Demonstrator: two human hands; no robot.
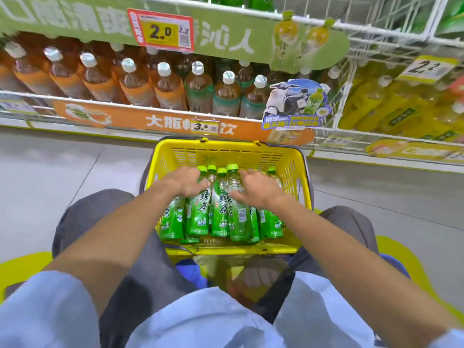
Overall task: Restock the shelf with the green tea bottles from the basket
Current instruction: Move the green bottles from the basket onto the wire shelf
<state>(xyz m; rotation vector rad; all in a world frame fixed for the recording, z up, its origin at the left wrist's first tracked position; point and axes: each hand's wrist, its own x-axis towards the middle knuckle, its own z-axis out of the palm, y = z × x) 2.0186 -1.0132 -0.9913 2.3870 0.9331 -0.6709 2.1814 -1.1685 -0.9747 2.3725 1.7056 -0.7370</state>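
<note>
A yellow plastic basket stands on the floor between my knees, in front of the shelf. Several green tea bottles with green caps lie side by side in it, caps toward the shelf. My left hand reaches into the basket and curls over the upper part of a bottle on the left. My right hand grips the clear neck part of a middle bottle, thumb on one side and fingers on the other. Both bottles still lie in the basket.
The low shelf ahead holds large brown tea bottles behind an orange banner. To the right, a white wire rack holds yellow drink bottles. Green bottles show on the top shelf. Grey tiled floor lies on both sides.
</note>
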